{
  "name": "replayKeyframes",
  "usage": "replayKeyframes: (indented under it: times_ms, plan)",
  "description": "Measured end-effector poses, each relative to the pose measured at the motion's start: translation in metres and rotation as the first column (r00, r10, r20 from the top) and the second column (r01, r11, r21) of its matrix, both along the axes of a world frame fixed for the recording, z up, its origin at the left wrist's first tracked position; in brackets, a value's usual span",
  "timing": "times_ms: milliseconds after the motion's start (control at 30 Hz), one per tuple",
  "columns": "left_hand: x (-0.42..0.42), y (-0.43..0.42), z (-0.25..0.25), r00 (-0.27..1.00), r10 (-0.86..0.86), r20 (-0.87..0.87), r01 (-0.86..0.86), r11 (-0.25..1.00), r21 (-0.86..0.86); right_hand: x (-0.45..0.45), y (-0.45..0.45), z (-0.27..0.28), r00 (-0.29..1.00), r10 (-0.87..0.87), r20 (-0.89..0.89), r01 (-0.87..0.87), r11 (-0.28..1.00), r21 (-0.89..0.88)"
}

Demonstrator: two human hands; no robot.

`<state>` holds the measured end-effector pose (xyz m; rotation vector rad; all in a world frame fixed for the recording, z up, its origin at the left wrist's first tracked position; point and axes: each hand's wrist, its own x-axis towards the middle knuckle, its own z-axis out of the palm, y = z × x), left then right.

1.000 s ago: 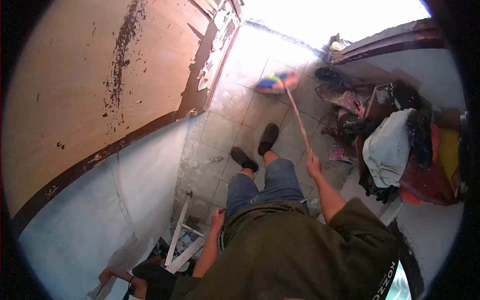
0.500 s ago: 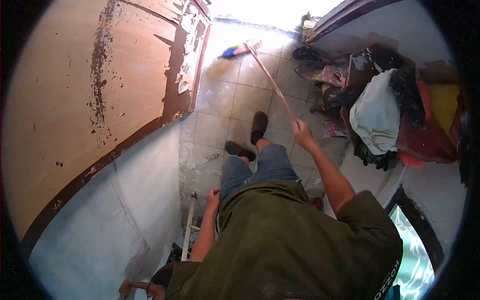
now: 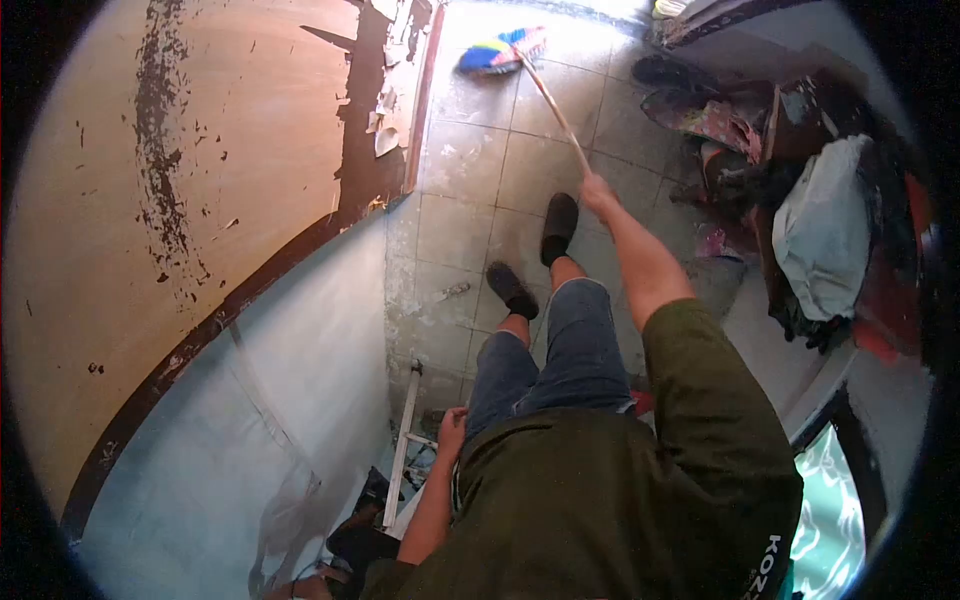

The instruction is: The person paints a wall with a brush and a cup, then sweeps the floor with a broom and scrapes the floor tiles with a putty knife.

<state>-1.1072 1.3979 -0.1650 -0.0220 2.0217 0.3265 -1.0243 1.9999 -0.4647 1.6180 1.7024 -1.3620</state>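
My right hand is closed around the end of a broom's wooden handle, arm stretched forward. The broom head, with blue, yellow and reddish bristles, rests on the tiled floor near the bright doorway; it is slightly blurred. Beside my left thigh hangs my left hand, its fingers loosely curled, with nothing visible in them. My feet in dark clogs stand apart on the tiles behind the broom.
A worn wooden panel and a pale wall border the left. Piled cloths and a white bag crowd the right, above shoes. A white ladder-like frame stands lower left, near what looks like another person's arm.
The broom head has moved forward, farther from my feet, with my right arm extending. My left foot has shifted, and the whole view has turned slightly. My left hand stays by my thigh.
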Motion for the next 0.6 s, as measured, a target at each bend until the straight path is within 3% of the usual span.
replayKeyframes:
  times_ms: [33, 67, 100, 133, 167, 200, 233, 267, 333, 367, 400, 433, 500, 533, 600]
  plan:
    - [-0.004, -0.005, -0.005, 0.998, -0.069, -0.001, 0.069, 0.997, 0.025, 0.012, -0.017, 0.092, 0.987, 0.037, 0.153, -0.041, 0.999, 0.02]
    - [-0.005, -0.009, -0.01, 0.991, -0.134, -0.005, 0.134, 0.989, 0.056, 0.059, -0.049, 0.07, 0.991, -0.016, 0.136, 0.022, 0.999, -0.041]
    - [-0.007, -0.019, -0.018, 0.991, -0.136, 0.002, 0.135, 0.988, 0.075, 0.084, -0.075, 0.103, 0.965, -0.07, 0.253, 0.093, 0.992, -0.08]
    - [-0.011, -0.034, -0.03, 0.993, -0.121, 0.015, 0.12, 0.989, 0.091, 0.13, -0.113, 0.092, 0.97, 0.032, 0.241, -0.025, 0.999, -0.034]
    - [-0.015, -0.049, -0.038, 0.994, -0.11, 0.026, 0.107, 0.989, 0.106, 0.156, -0.141, 0.13, 0.957, 0.009, 0.289, 0.019, 0.995, -0.094]
    - [-0.021, -0.058, -0.041, 0.993, -0.116, 0.032, 0.111, 0.986, 0.126, 0.199, -0.177, 0.12, 0.927, -0.078, 0.366, 0.129, 0.985, -0.117]
    - [-0.028, -0.064, -0.046, 0.989, -0.147, 0.027, 0.141, 0.975, 0.171, 0.225, -0.205, 0.141, 0.91, 0.219, 0.352, -0.156, 0.968, -0.199]
    - [-0.036, -0.068, -0.05, 0.984, -0.177, 0.021, 0.169, 0.962, 0.214, 0.292, -0.264, 0.098, 0.942, 0.152, 0.3, -0.174, 0.984, 0.047]
    - [-0.043, -0.081, -0.058, 0.993, -0.099, 0.057, 0.086, 0.975, 0.206, 0.313, -0.304, 0.155, 0.928, 0.063, 0.367, -0.012, 0.99, -0.138]
    - [-0.047, -0.084, -0.057, 0.996, -0.024, 0.082, 0.009, 0.983, 0.181, 0.397, -0.357, 0.069, 0.893, 0.266, 0.364, -0.23, 0.963, -0.139]
    - [-0.048, -0.103, -0.068, 0.994, -0.106, 0.015, 0.099, 0.964, 0.247, 0.472, -0.405, -0.005, 0.813, 0.45, 0.369, -0.437, 0.891, -0.122]
    - [-0.049, -0.12, -0.08, 0.994, -0.112, 0.014, 0.105, 0.957, 0.271, 0.475, -0.41, 0.01, 0.815, 0.436, 0.381, -0.432, 0.896, -0.1]
    - [-0.053, -0.15, -0.103, 0.953, -0.294, -0.066, 0.299, 0.89, 0.345, 0.454, -0.418, 0.075, 0.858, 0.045, 0.511, -0.027, 0.999, -0.044]
    - [-0.05, -0.165, -0.122, 0.95, -0.306, -0.068, 0.309, 0.88, 0.361, 0.435, -0.417, 0.107, 0.858, -0.091, 0.506, 0.11, 0.994, -0.008]
    - [-0.048, -0.197, -0.147, 0.977, -0.184, 0.108, 0.158, 0.965, 0.211, 0.398, -0.415, 0.17, 0.8, -0.367, 0.475, 0.374, 0.924, 0.084]
